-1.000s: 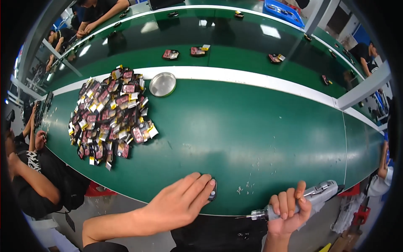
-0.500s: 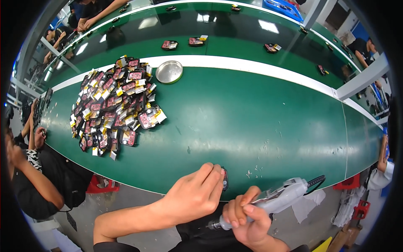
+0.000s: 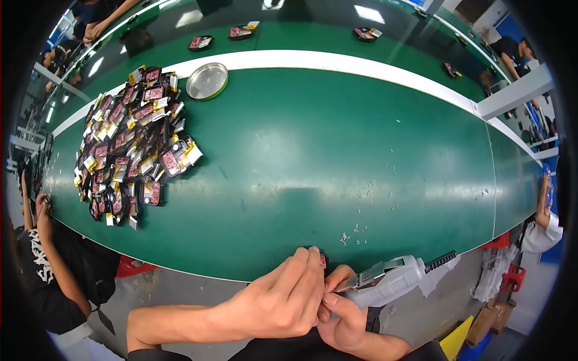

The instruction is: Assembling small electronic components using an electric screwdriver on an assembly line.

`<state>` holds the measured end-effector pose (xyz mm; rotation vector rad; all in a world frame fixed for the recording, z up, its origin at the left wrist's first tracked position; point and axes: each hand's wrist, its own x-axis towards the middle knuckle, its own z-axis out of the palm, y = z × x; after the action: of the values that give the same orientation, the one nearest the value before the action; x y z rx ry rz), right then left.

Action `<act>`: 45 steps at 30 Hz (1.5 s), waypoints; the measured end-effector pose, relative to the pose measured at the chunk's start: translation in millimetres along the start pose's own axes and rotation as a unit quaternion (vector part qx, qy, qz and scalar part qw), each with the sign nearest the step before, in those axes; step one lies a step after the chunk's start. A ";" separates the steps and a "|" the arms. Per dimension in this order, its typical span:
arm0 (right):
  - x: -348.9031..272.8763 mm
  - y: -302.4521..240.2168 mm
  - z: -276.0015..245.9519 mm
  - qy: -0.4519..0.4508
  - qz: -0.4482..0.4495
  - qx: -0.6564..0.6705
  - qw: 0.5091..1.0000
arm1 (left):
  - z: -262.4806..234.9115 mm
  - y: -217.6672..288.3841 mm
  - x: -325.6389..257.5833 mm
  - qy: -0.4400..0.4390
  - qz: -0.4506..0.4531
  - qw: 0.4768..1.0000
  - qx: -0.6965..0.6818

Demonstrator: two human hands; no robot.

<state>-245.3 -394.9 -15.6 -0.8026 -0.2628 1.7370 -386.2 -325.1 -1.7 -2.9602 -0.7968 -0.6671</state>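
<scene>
My left hand [image 3: 274,296] is closed near the table's front edge. Past its fingertips shows part of a small black-cased device [image 3: 325,260] with a red board; the fingers hide the rest. My right hand [image 3: 348,322] wraps round a grey electric screwdriver [image 3: 385,284], its coiled black cable running off to the right. The screwdriver's tip is hidden behind my hands, whose fingers meet or overlap, so I cannot tell what it touches. Farther left lies a large heap of similar devices [image 3: 120,141] with red boards, silver battery packs and yellow tape.
A round metal dish [image 3: 207,81] stands beside the heap on the green table [image 3: 271,144]. Small pale slivers [image 3: 355,233] lie beyond my hands. Past the white rail [image 3: 313,59], more devices [image 3: 243,30] rest on a dark green surface. A co-worker [image 3: 66,271] sits at the left.
My right hand and the screwdriver have moved up against my left hand; the tip, visible before, is now hidden. The whole view has shifted, so the heap and dish appear farther left and higher.
</scene>
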 end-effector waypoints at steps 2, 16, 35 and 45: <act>0.1 1.0 -2.6 -0.009 0.000 0.015 1.000 | 0.1 2.8 0.0 0.004 -0.009 1.000 -0.004; 42.3 -104.1 25.8 -0.175 -0.251 -0.148 0.941 | 3.9 7.2 -10.5 -0.012 -0.075 0.996 -0.053; 60.4 -92.4 26.2 -0.143 -0.161 -0.192 0.957 | 7.2 7.1 -11.9 0.010 -0.122 0.990 -0.065; 64.6 -79.6 49.0 -0.167 -0.194 -0.245 0.935 | 3.3 0.5 -9.7 0.025 -0.086 0.993 -0.071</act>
<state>-223.1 -298.6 40.4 -0.7355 -1.0480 1.4313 -392.2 -329.9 -8.6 -3.0081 -1.0535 -0.8361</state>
